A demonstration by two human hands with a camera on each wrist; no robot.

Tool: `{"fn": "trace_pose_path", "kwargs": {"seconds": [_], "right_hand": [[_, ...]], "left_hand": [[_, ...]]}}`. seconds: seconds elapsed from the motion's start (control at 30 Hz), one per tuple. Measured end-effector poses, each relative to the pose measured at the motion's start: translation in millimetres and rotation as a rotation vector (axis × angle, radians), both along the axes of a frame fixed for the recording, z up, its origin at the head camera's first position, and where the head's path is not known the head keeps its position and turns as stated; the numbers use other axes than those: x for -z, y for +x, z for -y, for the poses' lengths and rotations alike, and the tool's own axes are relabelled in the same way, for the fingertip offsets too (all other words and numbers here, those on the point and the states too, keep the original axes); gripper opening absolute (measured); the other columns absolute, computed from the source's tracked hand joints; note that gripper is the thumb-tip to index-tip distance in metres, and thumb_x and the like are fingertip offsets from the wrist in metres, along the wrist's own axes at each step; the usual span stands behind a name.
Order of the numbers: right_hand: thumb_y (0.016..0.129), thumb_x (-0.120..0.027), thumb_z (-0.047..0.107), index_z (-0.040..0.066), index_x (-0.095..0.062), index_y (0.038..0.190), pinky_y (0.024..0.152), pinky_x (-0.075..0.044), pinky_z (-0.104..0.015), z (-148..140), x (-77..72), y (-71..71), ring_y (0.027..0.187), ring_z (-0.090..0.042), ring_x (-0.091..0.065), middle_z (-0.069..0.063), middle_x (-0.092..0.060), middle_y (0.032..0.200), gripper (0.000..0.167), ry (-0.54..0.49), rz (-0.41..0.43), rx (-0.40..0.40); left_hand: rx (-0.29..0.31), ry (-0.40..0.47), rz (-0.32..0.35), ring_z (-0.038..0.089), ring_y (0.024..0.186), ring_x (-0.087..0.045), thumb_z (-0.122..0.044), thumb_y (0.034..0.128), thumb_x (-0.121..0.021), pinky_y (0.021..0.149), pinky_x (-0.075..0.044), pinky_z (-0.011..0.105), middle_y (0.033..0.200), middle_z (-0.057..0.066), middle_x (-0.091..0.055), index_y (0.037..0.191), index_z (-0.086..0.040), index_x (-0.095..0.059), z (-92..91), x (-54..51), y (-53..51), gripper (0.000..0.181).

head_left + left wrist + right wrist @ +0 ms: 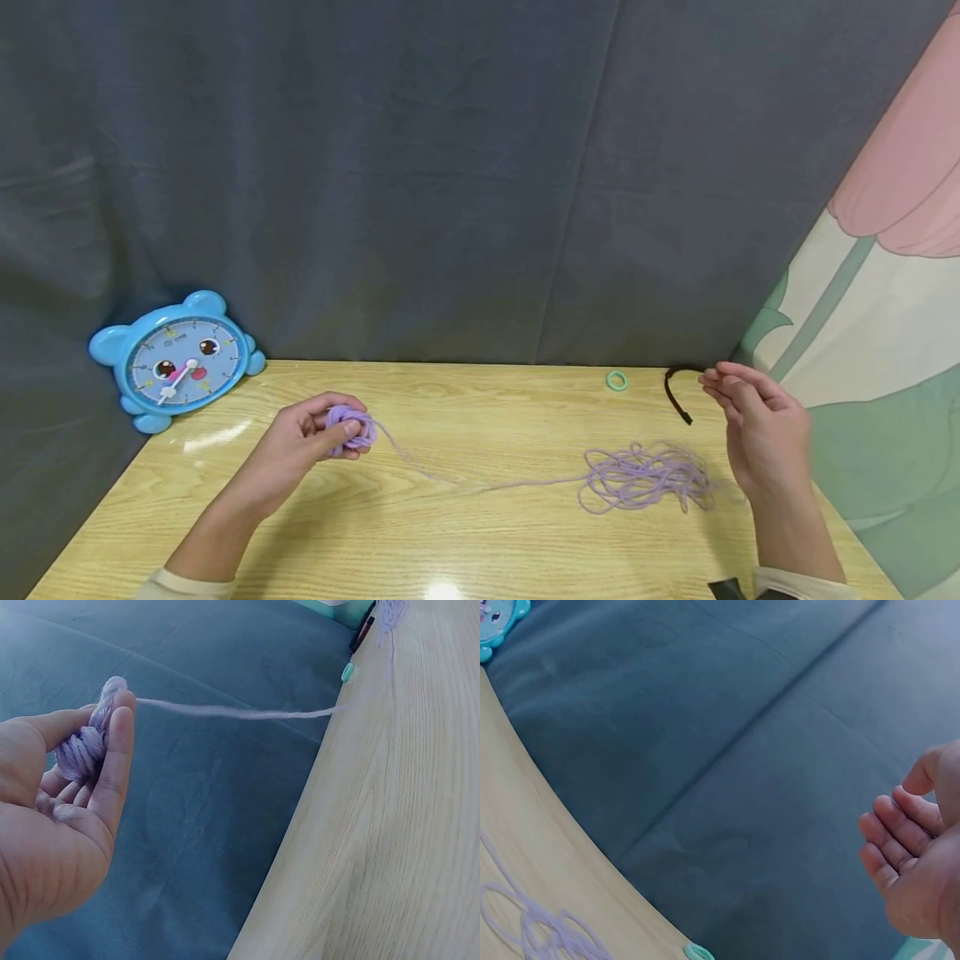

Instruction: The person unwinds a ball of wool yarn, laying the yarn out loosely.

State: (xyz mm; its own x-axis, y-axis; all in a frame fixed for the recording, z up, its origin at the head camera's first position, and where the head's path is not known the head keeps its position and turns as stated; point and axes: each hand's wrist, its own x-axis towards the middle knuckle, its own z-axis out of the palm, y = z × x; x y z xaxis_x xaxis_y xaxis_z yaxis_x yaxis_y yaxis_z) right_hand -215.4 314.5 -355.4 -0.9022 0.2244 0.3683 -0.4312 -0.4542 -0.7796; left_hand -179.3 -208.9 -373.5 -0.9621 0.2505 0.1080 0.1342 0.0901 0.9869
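A small wound ball of lilac yarn [343,429] is pinched between the thumb and fingers of my left hand [296,446], above the left part of the table. From the ball a single strand runs right, down to a loose tangle of lilac yarn [648,479] on the tabletop. In the left wrist view the wound yarn [84,750] sits within the fingers, its strand stretching toward the table. My right hand [765,433] is raised to the right of the tangle, fingers loosely bent. The right wrist view shows nothing in that hand [922,862].
A blue animal-shaped clock [183,358] stands at the table's left back corner. Near the back edge lie a mint-green ring [617,381] and a thin curved black strip [677,400]. A dark curtain [420,183] hangs behind the wooden table [450,558]; patterned fabric [892,433] is at right.
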Motion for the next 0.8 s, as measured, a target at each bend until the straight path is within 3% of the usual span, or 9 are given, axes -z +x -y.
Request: {"fn": "trace_pose_path", "kwargs": {"seconds": [0.2,0.47,0.8], "right_hand": [[0.102,-0.054,-0.007,-0.007,-0.07,0.106,0.091,-0.059,-0.025,38,2.6,-1.0,0.093,-0.017,-0.076,-0.009,-0.078,0.096,0.017,0.099,-0.062,-0.048],[0.104,-0.056,0.0,-0.006,-0.067,0.116,0.1,-0.054,-0.022,98,14.3,-2.4,0.101,-0.01,-0.073,0.003,-0.077,0.104,0.017,0.428,-0.064,-0.202],[0.102,-0.063,0.009,-0.01,-0.063,0.116,0.1,-0.055,-0.025,158,22.4,-3.6,0.101,-0.009,-0.071,0.008,-0.075,0.101,0.024,0.534,0.004,-0.283]], "left_hand": [[-0.01,-0.005,0.008,0.015,0.09,-0.076,-0.015,0.1022,-0.065,0.082,-0.064,0.032,0.103,0.001,-0.074,0.125,0.005,-0.058,-1.0,0.2,-0.1,0.031],[-0.009,0.007,0.01,0.015,0.089,-0.076,-0.014,0.1023,-0.065,0.082,-0.064,0.032,0.102,0.0,-0.075,0.124,0.003,-0.06,-1.7,-0.3,1.3,0.028],[0.004,0.008,-0.009,0.015,0.089,-0.076,-0.014,0.1024,-0.064,0.082,-0.064,0.033,0.102,0.0,-0.075,0.126,0.008,-0.057,-1.5,-1.6,1.7,0.033]]}}
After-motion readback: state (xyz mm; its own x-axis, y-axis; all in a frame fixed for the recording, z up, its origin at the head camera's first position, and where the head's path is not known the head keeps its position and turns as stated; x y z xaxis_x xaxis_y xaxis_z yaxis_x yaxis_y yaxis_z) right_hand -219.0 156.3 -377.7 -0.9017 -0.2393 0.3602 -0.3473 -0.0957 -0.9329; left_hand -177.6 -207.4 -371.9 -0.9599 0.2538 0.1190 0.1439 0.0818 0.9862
